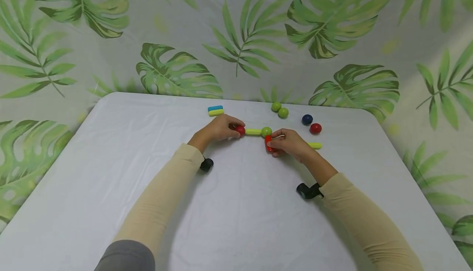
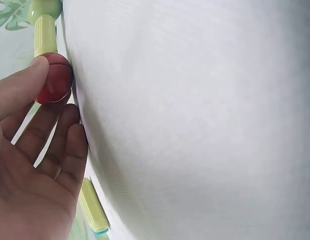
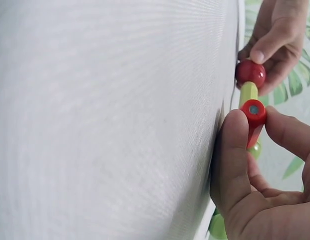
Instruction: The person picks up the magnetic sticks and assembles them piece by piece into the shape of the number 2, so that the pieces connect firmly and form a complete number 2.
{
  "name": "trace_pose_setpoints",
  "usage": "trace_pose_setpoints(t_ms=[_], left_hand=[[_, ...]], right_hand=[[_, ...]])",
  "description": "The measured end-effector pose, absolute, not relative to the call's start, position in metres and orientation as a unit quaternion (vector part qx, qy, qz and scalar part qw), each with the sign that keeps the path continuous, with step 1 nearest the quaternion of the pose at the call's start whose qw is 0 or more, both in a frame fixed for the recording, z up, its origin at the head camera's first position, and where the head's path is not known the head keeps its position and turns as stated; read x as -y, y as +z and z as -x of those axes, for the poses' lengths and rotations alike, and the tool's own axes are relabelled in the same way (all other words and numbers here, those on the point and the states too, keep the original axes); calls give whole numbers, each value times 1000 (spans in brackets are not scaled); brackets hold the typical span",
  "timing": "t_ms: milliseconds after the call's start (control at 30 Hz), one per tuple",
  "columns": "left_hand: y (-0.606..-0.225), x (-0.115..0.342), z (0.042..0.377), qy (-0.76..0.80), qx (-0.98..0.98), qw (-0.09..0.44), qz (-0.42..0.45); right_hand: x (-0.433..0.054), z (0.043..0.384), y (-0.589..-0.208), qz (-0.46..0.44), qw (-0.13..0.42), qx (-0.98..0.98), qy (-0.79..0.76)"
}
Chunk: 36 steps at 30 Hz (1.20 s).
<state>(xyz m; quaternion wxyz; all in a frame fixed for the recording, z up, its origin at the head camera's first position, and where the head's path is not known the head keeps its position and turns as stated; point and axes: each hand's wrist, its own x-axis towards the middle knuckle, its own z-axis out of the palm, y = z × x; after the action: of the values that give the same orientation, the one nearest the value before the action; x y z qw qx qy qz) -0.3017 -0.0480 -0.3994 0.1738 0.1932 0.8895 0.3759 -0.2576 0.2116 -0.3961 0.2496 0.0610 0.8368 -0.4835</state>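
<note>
My left hand (image 1: 221, 128) pinches a red ball (image 1: 240, 130) between thumb and fingers. From that ball a yellow-green rod (image 1: 253, 132) runs right to a green ball (image 1: 266, 131), the three in a line. My right hand (image 1: 291, 144) holds a short red rod (image 1: 268, 143) by its sides, pointing toward me from the green ball's near side. In the right wrist view, a round grey metal disc shows in the near end of the red rod (image 3: 254, 111), and its far end lies by the green ball (image 3: 255, 149), which my fingers partly hide.
A blue rod (image 1: 215, 108) and a yellow-green rod (image 1: 216, 112) lie together beyond my left hand. Two green balls (image 1: 283, 113), a dark blue ball (image 1: 307, 119) and another red ball (image 1: 315, 128) sit back right. Another yellow-green rod (image 1: 315, 145) lies partly hidden behind my right hand.
</note>
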Motion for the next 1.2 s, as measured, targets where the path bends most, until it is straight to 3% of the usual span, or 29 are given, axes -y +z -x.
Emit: trace_pose_setpoints(t_ms=[200, 600, 1000, 1200], left_hand=[[-397, 41, 303, 330, -903, 164, -219], [-396, 8, 300, 220, -914, 84, -331], [-402, -16, 310, 316, -881, 133, -326], [-401, -21, 315, 307, -883, 132, -330]], right_hand=[[-212, 257, -396, -61, 252, -833, -489], [-214, 252, -396, -56, 245, -833, -492], [-216, 250, -397, -39, 243, -831, -498], [-217, 249, -395, -36, 242, -835, -493]])
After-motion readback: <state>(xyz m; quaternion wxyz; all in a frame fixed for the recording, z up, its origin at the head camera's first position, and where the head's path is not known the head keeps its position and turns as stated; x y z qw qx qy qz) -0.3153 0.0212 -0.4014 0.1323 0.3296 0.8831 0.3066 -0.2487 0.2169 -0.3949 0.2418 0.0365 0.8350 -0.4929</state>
